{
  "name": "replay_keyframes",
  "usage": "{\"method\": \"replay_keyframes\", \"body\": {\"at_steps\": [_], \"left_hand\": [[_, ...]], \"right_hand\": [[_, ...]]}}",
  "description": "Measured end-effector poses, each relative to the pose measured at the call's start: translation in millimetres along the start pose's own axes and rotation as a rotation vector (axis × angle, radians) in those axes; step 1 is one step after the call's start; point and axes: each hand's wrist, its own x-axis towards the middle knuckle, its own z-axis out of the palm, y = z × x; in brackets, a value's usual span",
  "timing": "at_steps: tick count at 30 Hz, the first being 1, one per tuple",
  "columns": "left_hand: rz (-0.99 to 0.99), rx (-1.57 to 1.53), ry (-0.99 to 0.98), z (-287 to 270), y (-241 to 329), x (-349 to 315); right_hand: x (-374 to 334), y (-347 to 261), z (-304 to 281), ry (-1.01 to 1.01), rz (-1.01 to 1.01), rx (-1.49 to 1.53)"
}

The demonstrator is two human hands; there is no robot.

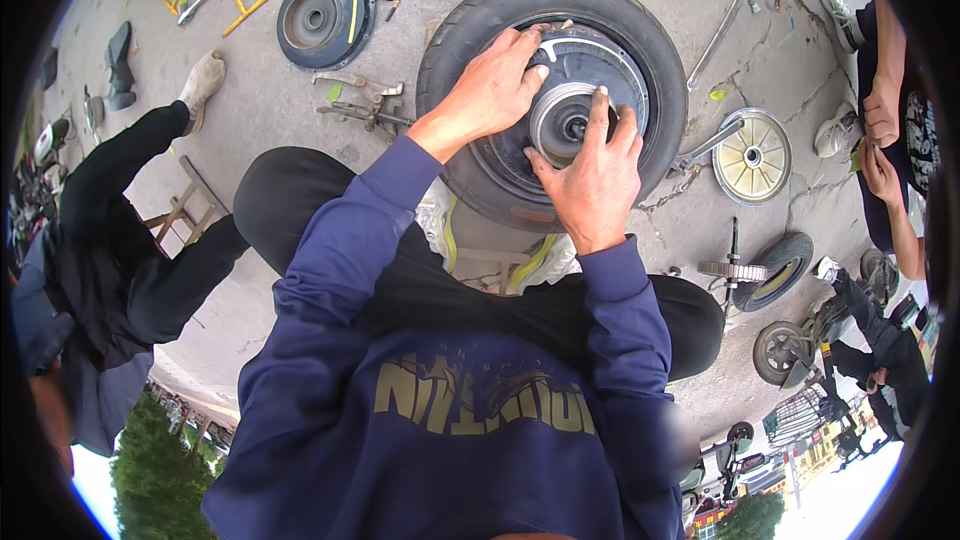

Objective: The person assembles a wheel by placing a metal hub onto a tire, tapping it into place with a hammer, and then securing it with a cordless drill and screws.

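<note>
A wheel with a black tyre (455,35) lies flat on the ground before me, its dark hub (500,155) facing up. A raised metal ring (548,125) surrounds the short axle (576,127) at its middle. My left hand (492,88) rests on the upper left of the hub, with bent fingers by the rim and the thumb apart from them. Across the right side of the ring lies my right hand (597,180), thumb and fingers spread. Nothing loose shows in either hand, though the undersides of the fingers are hidden.
A round dark motor cover (325,20) and a metal puller (360,105) lie left of the wheel. To its right are a pale round cover (752,155), a rotor on a shaft (735,270) and a small tyre (785,270). Other people sit or stand at both sides.
</note>
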Motion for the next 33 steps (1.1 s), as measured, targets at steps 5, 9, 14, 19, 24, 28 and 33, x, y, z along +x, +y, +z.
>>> {"method": "replay_keyframes", "body": {"at_steps": [5,9,14,19,24,28,33], "left_hand": [[0.299,0.322,0.156,-31,10,25],[0.452,0.417,-0.074,-52,4,76],[0.616,0.574,-0.316,-53,0,101],[0.623,0.531,-0.288,-50,-4,109],[0.582,0.499,-0.232,-48,-10,110],[0.488,0.504,-0.257,-49,-11,112],[0.497,0.408,-0.224,-50,-15,112]], "right_hand": [[3,-6,2,0.006,0.149,0.043],[2,-11,2,0.027,0.159,0.048],[3,-12,-2,0.000,0.181,0.033],[3,-16,-5,-0.011,0.172,-0.027],[7,-16,-9,-0.085,0.196,-0.048],[15,-19,-16,-0.153,0.176,-0.100],[16,-17,-12,-0.178,0.200,-0.107]]}}
